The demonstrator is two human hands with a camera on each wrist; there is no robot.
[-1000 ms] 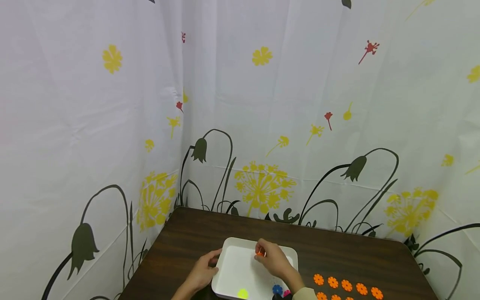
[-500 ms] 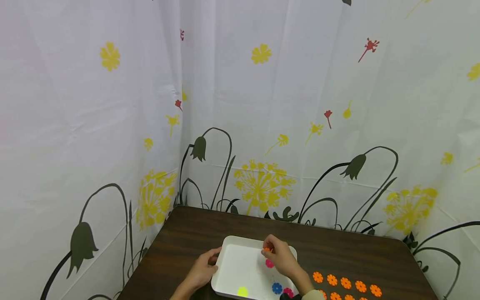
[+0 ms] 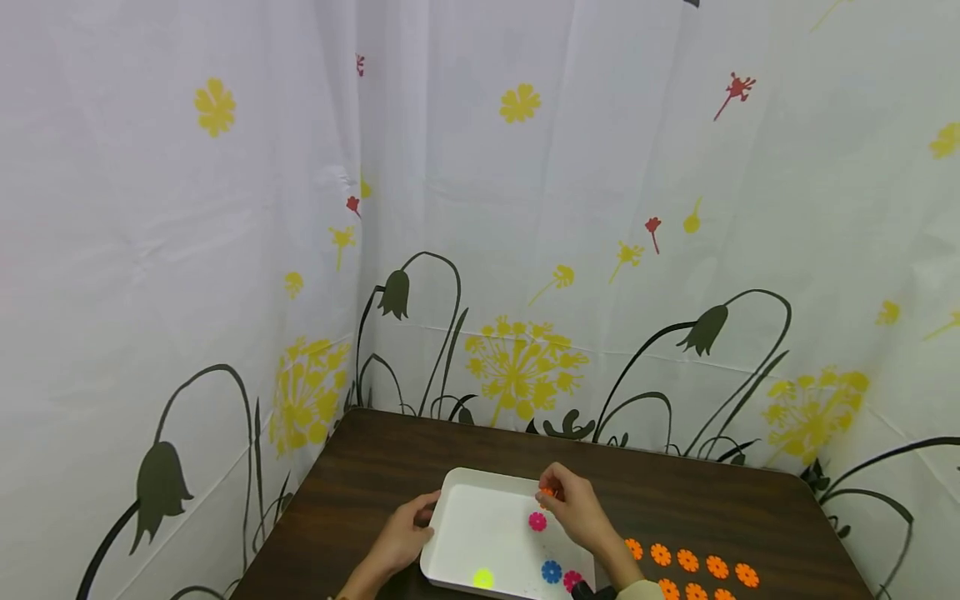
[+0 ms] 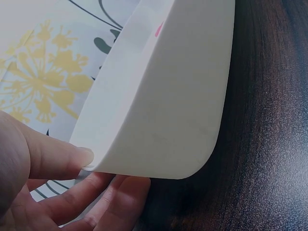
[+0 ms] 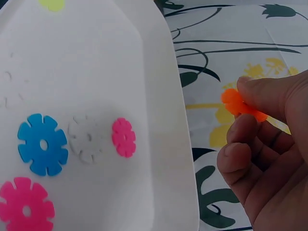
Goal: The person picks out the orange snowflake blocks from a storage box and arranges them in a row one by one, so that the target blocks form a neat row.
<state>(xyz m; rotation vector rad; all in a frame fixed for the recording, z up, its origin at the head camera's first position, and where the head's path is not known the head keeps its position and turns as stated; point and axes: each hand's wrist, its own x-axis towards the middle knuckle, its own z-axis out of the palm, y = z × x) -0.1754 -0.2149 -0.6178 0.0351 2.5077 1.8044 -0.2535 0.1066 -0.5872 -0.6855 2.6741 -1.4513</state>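
Note:
My left hand (image 3: 401,533) grips the left side of a white tray (image 3: 480,533). In the left wrist view, the thumb presses the tray's rim and other fingers are against its outside. Between thumb and fingertip, my right hand (image 3: 583,510) pinches an orange notched disc (image 5: 233,102), held above the tray's far right part. Inside the tray lie a blue notched disc (image 5: 55,149), a pink one (image 5: 36,195), a smaller-looking pink one (image 5: 130,137), and a yellow one (image 3: 483,578). The right wrist view also shows a clear notched disc (image 5: 77,144) between blue and pink.
Rows of orange notched discs (image 3: 687,560) lie on the dark wooden table (image 3: 420,446), right of the tray. Some are cut off by the lower frame edge. A white flowered curtain (image 3: 450,208) hangs behind the table and along its sides.
My right hand has moved right with the orange disc, from over the tray's middle toward its far right corner. A pink disc has come into view in the tray. My left hand stays put.

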